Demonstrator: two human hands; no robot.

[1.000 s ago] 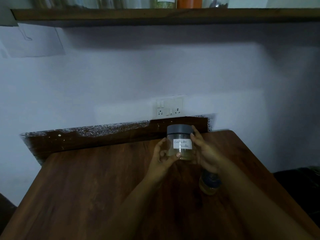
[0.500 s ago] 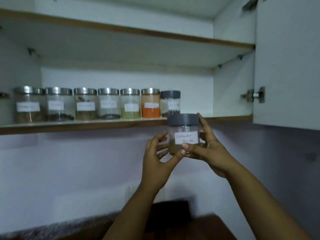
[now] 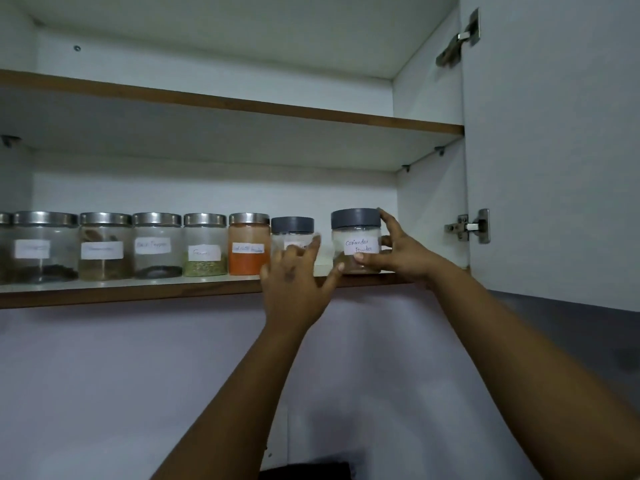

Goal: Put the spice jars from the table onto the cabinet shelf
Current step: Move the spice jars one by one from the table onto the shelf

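Coriander powder jar (image 3: pixel 356 241), grey lid, upright on cabinet shelf (image 3: pixel 138 289) at the row's right end, near the cabinet's side wall. Right hand (image 3: pixel 398 252) grips it: thumb across lower front, fingers round the far side & lid edge. Left hand (image 3: pixel 294 285) w/ fingers spread, holding nothing, in front of the neighbouring grey-lidded jar (image 3: pixel 292 237); thumb tip at the coriander jar's base, contact unclear.
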